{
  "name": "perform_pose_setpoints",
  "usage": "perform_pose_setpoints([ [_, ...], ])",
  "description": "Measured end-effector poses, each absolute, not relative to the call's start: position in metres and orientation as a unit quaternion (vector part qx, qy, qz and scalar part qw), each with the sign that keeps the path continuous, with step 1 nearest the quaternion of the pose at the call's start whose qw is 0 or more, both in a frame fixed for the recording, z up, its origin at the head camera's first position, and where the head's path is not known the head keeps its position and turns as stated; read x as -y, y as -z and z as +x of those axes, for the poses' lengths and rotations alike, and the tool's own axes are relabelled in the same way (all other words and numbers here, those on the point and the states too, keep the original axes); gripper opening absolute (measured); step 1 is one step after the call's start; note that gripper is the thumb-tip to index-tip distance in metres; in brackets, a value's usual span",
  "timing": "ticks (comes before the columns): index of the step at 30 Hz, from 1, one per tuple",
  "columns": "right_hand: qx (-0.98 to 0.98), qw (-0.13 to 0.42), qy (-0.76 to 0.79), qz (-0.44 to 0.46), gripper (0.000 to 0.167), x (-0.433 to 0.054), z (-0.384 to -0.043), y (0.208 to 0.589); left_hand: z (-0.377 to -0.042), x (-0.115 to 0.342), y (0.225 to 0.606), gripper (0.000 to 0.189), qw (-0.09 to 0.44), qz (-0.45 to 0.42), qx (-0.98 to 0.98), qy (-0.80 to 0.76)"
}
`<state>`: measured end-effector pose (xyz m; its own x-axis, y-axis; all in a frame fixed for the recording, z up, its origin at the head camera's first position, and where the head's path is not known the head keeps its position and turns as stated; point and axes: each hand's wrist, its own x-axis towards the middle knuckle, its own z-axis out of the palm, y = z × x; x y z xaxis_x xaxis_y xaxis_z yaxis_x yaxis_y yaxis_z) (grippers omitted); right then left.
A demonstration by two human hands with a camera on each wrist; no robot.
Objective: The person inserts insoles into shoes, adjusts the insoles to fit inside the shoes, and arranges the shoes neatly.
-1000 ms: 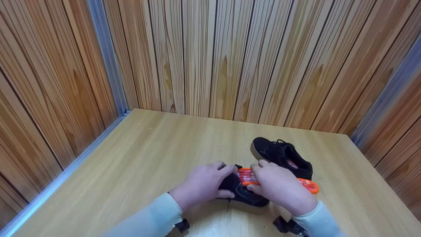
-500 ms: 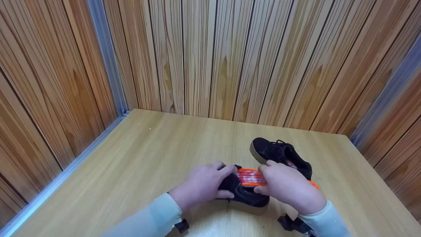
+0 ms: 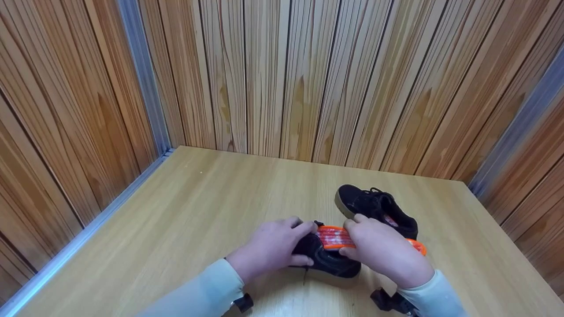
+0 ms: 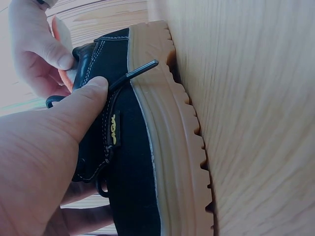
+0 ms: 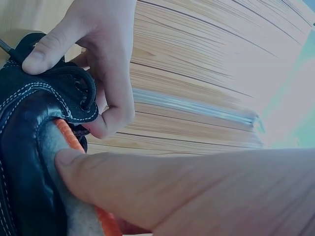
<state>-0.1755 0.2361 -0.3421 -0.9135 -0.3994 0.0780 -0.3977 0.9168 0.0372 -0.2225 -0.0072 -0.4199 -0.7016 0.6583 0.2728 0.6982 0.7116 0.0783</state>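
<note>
A black lace-up shoe [image 3: 335,264] with a thick tan sole [image 4: 165,132] stands on the table, toe to the left. My left hand [image 3: 271,244] grips it over the laces, thumb on the near side by a loose lace end [image 4: 142,70]. An insole [image 3: 332,237], red and white on top with an orange edge, has its front end inside the shoe's opening. My right hand [image 3: 383,248] pinches the insole, and its back end sticks out to the right beyond that hand. In the right wrist view, the thumb presses the insole's grey underside [image 5: 81,216] beside the padded collar.
Behind my right hand lies a second black shoe [image 3: 365,200], with something red and white showing inside it. The wooden table [image 3: 211,202] is bounded by wood-plank walls [image 3: 304,88]. A metal strip [image 3: 88,224] runs along its left edge.
My right hand has slid right along the insole, then shifted slightly back left. The insole's protruding end shows less behind the hand than a second ago. My left hand and the shoe stay put.
</note>
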Motion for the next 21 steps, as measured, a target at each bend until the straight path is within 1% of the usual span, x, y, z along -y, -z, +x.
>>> perform_pose_setpoints([
  [16, 0.979, 0.042, 0.006, 0.198, 0.048, -0.2318, -0.1761, 0.3457, -0.2225, 0.0067, 0.4205, 0.069, 0.110, -0.367, 0.920, 0.089],
  [21, 0.982, 0.030, 0.005, 0.184, 0.052, -0.2310, -0.1762, 0.3455, -0.2234, 0.0065, 0.4212, 0.068, 0.105, -0.364, 0.921, 0.087],
])
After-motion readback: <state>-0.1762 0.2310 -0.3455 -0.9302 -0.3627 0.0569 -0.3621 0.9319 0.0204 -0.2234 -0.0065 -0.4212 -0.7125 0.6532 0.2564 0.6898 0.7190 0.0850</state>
